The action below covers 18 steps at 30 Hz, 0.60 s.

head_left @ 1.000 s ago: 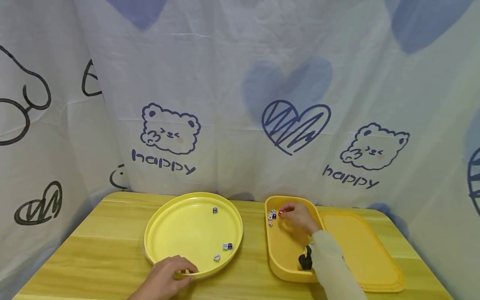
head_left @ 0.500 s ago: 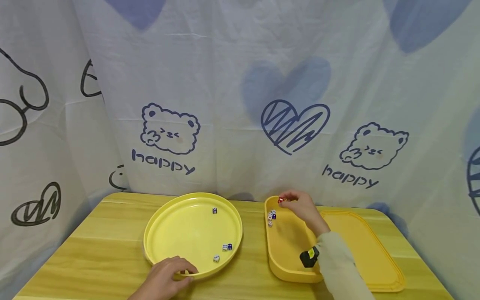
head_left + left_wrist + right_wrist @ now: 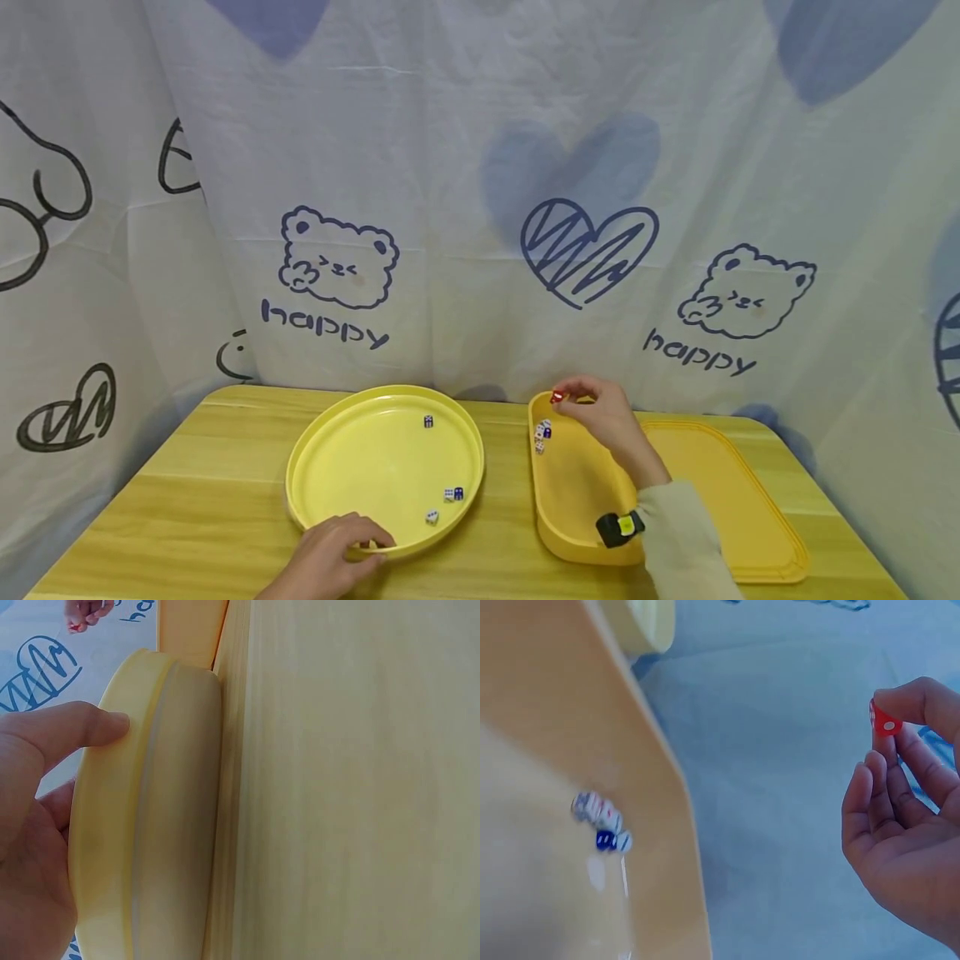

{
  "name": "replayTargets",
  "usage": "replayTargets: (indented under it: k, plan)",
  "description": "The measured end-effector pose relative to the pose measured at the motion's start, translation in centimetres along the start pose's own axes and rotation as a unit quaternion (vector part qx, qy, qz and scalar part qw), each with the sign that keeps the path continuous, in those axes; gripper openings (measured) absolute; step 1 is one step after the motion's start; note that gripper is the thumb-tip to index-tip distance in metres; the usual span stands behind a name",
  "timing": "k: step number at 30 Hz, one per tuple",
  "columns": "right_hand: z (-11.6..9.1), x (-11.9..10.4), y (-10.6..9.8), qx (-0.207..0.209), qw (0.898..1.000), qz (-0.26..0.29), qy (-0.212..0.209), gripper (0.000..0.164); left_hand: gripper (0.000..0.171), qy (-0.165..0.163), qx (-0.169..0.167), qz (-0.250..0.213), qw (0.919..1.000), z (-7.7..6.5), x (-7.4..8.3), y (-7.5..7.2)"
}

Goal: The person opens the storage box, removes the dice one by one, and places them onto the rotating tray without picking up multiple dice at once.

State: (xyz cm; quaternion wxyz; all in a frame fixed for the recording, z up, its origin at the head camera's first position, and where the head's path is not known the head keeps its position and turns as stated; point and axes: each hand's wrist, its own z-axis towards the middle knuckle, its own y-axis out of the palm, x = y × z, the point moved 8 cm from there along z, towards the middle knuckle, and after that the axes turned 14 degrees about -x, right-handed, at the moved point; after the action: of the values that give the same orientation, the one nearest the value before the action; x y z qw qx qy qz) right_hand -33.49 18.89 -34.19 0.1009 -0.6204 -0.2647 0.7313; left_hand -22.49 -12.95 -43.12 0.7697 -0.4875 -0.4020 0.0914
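My right hand pinches a red die with white pips between thumb and index finger. It is over the far left corner of the deep orange container, and in the right wrist view the die shows raised beyond the container's wall. Several dice, white ones and a blue one, lie against the container's inner left side. My left hand grips the near rim of a round yellow tray, thumb outside and fingers over the edge. In the tray lie a dark blue die, a touching white-and-blue pair and a white die.
A flat orange lid lies to the right of the container. Tray, container and lid stand on a wood-patterned table. A printed cloth hangs directly behind the table. A black wrist device is on the right wrist.
My right hand has risen out of the container with the red die, moving toward the far left corner. The left hand keeps its place on the tray rim.
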Motion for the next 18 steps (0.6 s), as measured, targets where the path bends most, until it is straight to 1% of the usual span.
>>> replayTargets:
  k: [5,10,14,18]
  plan:
    - [-1.1,-1.0,1.2,-0.002,1.0,0.015,-0.012,0.017,0.009,-0.011,-0.011,-0.01,0.9998,0.0,-0.1,0.0]
    - [-2.1,-1.3,2.6,0.003,0.999,0.035,-0.02,0.017,0.009,-0.017,-0.017,-0.018,0.9996,0.0,-0.2,0.0]
    - [-2.7,-1.1,3.6,0.003,0.998,0.053,-0.03,0.017,0.009,-0.013,-0.015,-0.016,0.9997,0.0,-0.1,-0.1]
    - [-3.1,-0.4,4.2,0.006,0.997,0.068,-0.026,0.017,0.009,-0.009,-0.013,-0.015,0.9998,0.0,0.0,-0.1]
